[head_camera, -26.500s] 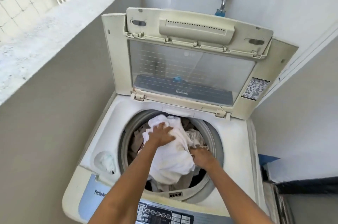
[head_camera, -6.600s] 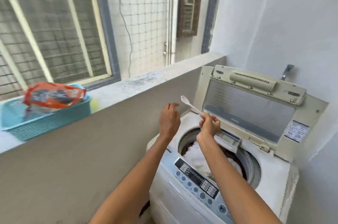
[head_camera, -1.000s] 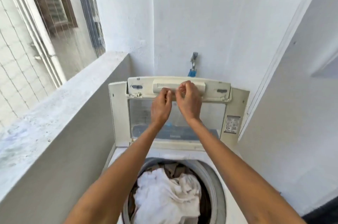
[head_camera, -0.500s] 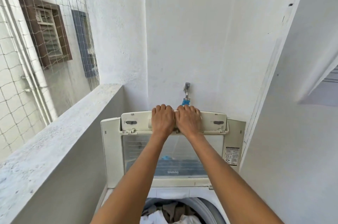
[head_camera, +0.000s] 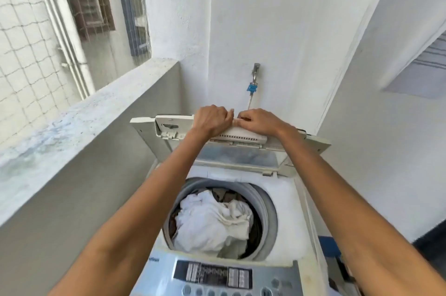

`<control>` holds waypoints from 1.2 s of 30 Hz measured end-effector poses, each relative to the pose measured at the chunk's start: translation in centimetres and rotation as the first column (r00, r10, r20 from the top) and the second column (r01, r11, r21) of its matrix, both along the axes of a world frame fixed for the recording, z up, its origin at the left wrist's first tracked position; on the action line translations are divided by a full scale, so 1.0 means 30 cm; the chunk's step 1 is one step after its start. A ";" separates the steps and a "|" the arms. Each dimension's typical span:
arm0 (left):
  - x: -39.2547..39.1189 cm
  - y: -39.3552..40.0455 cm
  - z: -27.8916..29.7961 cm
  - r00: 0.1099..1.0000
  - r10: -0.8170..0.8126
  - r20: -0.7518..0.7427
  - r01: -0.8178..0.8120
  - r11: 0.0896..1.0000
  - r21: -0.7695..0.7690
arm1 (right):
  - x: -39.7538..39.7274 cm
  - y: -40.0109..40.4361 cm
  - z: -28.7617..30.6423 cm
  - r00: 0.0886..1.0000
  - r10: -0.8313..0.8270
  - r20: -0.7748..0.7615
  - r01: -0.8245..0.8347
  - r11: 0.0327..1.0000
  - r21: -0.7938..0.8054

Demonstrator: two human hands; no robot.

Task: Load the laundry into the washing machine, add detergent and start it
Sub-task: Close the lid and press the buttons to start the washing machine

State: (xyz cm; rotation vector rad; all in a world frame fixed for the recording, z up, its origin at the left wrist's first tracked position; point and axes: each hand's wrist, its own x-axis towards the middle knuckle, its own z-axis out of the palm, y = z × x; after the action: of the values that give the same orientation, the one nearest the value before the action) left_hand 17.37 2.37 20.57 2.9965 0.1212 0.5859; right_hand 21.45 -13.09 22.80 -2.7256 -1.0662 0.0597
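The top-loading washing machine point(head_camera: 284, 196) stands against the white wall. Its cream lid point(head_camera: 169, 126) is tilted forward, partly lowered over the opening. My left hand point(head_camera: 211, 120) and my right hand point(head_camera: 259, 122) both grip the lid's top edge at the handle, side by side. The drum point(head_camera: 268, 206) below is open and full of laundry: a big white cloth point(head_camera: 212, 221) lies on top of darker pieces. The grey control panel point(head_camera: 217, 276) with its buttons runs along the machine's near edge.
A concrete balcony ledge point(head_camera: 79, 124) runs along the left, with netting and windows beyond it. A tap point(head_camera: 254, 76) with a blue fitting sticks out of the wall behind the lid. A white wall closes in on the right, and dark objects point(head_camera: 337, 271) sit low beside the machine.
Both hands have pulled the lid from upright down and toward me, so it now leans over the drum. The view has tipped down, showing the laundry and control panel again.
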 end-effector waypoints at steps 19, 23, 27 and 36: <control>-0.591 -0.137 -0.618 0.851 0.025 -0.524 -0.183 0.951 -0.251 | -0.495 -0.116 -0.696 0.956 0.163 -0.245 -0.227 0.937 -0.264; -0.608 -0.125 -0.674 0.835 -0.026 -0.550 -0.172 0.936 -0.306 | -0.490 -0.124 -0.757 0.949 0.117 -0.292 -0.198 0.943 -0.268; -0.619 -0.100 -0.711 0.839 -0.100 -0.535 -0.125 0.921 -0.368 | -0.493 -0.127 -0.787 0.950 0.097 -0.296 -0.170 0.957 -0.234; -0.610 -0.084 -0.788 0.881 -0.189 -0.435 -0.082 0.842 -0.534 | -0.544 -0.127 -0.858 0.935 -0.109 -0.337 0.075 0.991 -0.114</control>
State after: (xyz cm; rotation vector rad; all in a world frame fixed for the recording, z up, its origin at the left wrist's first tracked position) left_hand -0.92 -0.15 -3.07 2.4965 0.1919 -0.1910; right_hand 5.14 -16.89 -2.94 -2.7082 -0.8545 0.5655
